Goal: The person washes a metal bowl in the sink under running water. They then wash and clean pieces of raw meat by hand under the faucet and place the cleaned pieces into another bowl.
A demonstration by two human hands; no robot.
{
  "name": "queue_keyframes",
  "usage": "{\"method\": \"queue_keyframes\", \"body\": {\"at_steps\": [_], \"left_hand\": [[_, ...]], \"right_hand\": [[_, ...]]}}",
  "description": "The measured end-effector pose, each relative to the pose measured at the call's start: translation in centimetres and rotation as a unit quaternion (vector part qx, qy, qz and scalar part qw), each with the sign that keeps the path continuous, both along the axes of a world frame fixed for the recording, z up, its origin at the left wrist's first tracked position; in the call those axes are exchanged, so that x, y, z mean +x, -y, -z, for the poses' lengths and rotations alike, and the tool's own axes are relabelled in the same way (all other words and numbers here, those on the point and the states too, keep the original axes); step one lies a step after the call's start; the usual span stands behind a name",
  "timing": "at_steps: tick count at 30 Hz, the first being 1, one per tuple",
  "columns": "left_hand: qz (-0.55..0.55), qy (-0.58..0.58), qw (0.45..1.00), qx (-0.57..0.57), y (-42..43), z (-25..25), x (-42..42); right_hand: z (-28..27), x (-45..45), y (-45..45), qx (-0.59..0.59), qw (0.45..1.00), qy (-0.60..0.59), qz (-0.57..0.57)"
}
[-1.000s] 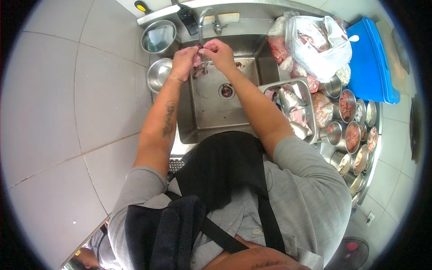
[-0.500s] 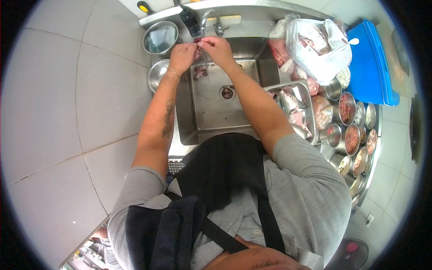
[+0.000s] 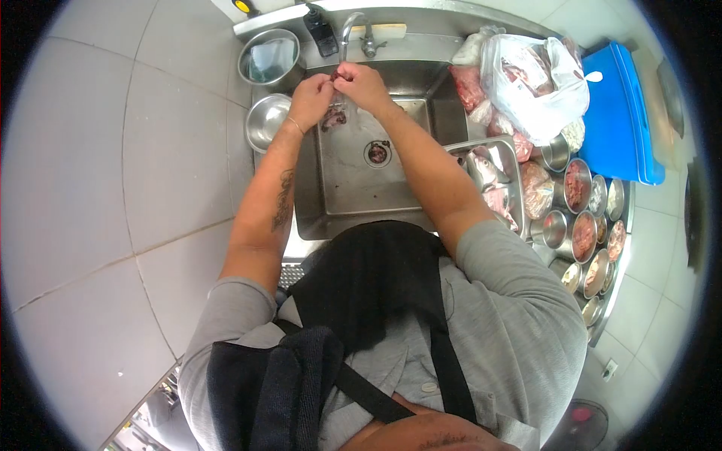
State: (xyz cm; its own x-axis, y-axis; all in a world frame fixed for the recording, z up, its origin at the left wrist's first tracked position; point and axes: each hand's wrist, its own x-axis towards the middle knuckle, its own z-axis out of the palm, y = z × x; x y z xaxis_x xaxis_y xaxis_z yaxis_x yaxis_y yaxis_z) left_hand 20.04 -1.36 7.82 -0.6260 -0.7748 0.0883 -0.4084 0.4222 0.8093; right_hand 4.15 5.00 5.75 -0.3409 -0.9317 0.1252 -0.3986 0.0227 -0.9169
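Both hands meet under the curved faucet (image 3: 345, 41) at the back of the steel sink (image 3: 361, 197). My left hand (image 3: 312, 99) and my right hand (image 3: 363, 87) are closed, fingertips together, on a small dark red piece of flesh (image 3: 338, 76). Fingers cover most of it, so its exact kind cannot be made out. Water runs down past the hands. Below them, dark reddish scraps (image 3: 333, 118) lie on the sink floor. More scraps sit in the round drain (image 3: 377, 154).
Left of the sink stand a steel pot (image 3: 269, 79) and a steel bowl (image 3: 268, 120). A dark bottle (image 3: 321, 34) is beside the faucet. On the right are a tray (image 3: 516, 174) of fish, a white plastic bag (image 3: 560, 105), a blue lid (image 3: 613, 113) and several steel containers (image 3: 577, 184) of food.
My hands remain together at the faucet, with the left turned slightly and the fingers shifted on the dark red piece. The whole view has moved a little.
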Motion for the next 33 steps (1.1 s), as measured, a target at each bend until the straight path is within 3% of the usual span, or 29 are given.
{"method": "queue_keyframes", "body": {"at_steps": [5, 7, 12, 14, 15, 17, 18, 20, 22, 27, 29, 33], "left_hand": [[-0.032, -0.034, 0.993, 0.105, -0.9, 0.5, -0.1], [-0.038, -0.096, 0.971, 0.217, -1.0, 1.4, -0.4], [-0.047, -0.152, 0.94, 0.301, -1.0, 2.5, -0.9], [-0.059, -0.193, 0.918, 0.34, -1.2, 2.9, -1.0], [-0.053, -0.21, 0.898, 0.384, -1.3, 2.9, -1.0], [-0.046, -0.226, 0.875, 0.426, -1.7, 2.1, -1.1], [-0.03, -0.216, 0.874, 0.434, -2.2, 0.9, -1.3], [-0.015, -0.207, 0.872, 0.443, -2.3, 0.8, -1.3], [0.063, -0.147, 0.906, 0.391, -1.6, 2.3, -1.1], [0.019, -0.14, 0.936, 0.323, -2.6, 2.0, -1.4], [0.017, -0.128, 0.939, 0.32, -3.0, 1.4, -1.3], [0.017, -0.108, 0.95, 0.292, -3.9, -0.2, -1.1]], "right_hand": [[-0.5, -0.2, -0.4, -0.016, 0.997, -0.069, -0.032], [-1.1, -0.3, -0.7, -0.004, 0.996, -0.08, -0.032], [-1.9, -1.0, -2.2, 0.01, 0.996, -0.075, -0.049], [-2.4, -1.4, -2.9, 0.082, 0.994, 0.039, -0.059], [-1.6, -1.7, -2.8, 0.083, 0.994, 0.037, -0.059], [0.8, -2.6, -2.3, 0.061, 0.948, 0.284, -0.126], [1.2, -2.8, -2.3, 0.061, 0.949, 0.283, -0.126], [1.6, -3.2, -2.5, 0.058, 0.963, 0.219, -0.148], [1.6, -3.3, -2.6, 0.069, 0.966, 0.202, -0.148], [0.3, -3.2, -3.9, 0.086, 0.984, 0.108, -0.114], [-0.6, -3.1, -4.7, 0.068, 0.993, -0.013, -0.095], [-0.7, -3.5, -5.8, 0.103, 0.992, -0.052, -0.05]]}}
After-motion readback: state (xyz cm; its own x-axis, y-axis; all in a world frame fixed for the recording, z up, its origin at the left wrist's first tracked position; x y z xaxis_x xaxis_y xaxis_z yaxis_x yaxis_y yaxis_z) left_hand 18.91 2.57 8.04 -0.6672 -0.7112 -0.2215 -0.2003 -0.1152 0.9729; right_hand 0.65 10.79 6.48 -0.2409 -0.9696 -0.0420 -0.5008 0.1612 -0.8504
